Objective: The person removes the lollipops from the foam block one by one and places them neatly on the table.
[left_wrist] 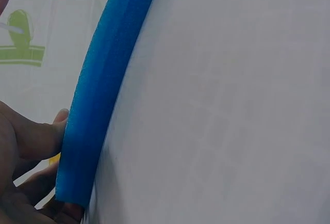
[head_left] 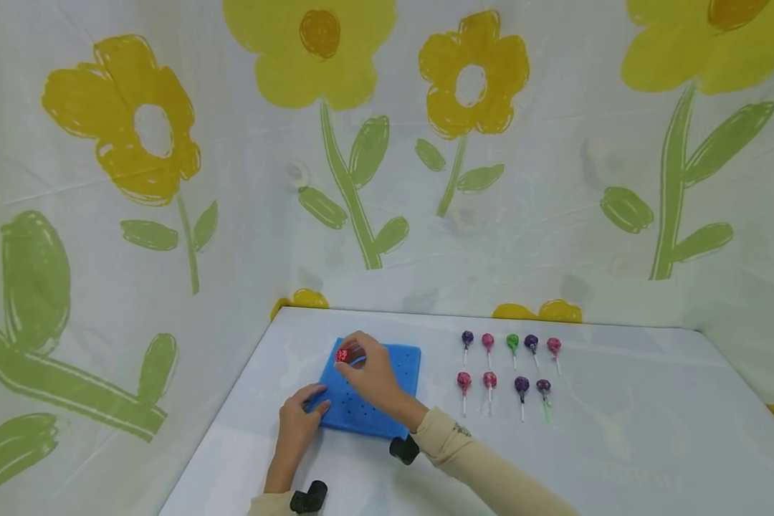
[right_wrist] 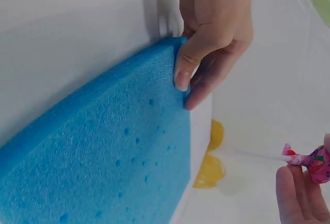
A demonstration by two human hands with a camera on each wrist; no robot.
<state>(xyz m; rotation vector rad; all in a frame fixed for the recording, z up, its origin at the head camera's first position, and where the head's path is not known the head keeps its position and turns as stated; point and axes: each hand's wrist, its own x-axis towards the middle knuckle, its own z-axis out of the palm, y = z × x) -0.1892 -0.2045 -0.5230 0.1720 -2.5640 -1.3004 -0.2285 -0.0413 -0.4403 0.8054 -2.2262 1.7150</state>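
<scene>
A blue foam board (head_left: 335, 407) dotted with small holes lies on the white table. My left hand (head_left: 294, 426) grips its near left corner, and in the right wrist view the thumb of that hand (right_wrist: 219, 22) presses on the top face near the edge. The left wrist view shows the foam's side (left_wrist: 95, 105) beside those fingers. Above the board my right hand (head_left: 375, 376) pinches a lollipop (head_left: 342, 355) by its red-pink wrapped head. Its white stick (right_wrist: 258, 155) points away from the fingertips, apart from the foam.
To the board's right, several wrapped lollipops lie in two rows, among them a green one (head_left: 512, 341), a pink one (head_left: 554, 345) and a purple one (head_left: 522, 385). A flower-printed curtain (head_left: 542, 236) hangs behind the table (head_left: 619, 401).
</scene>
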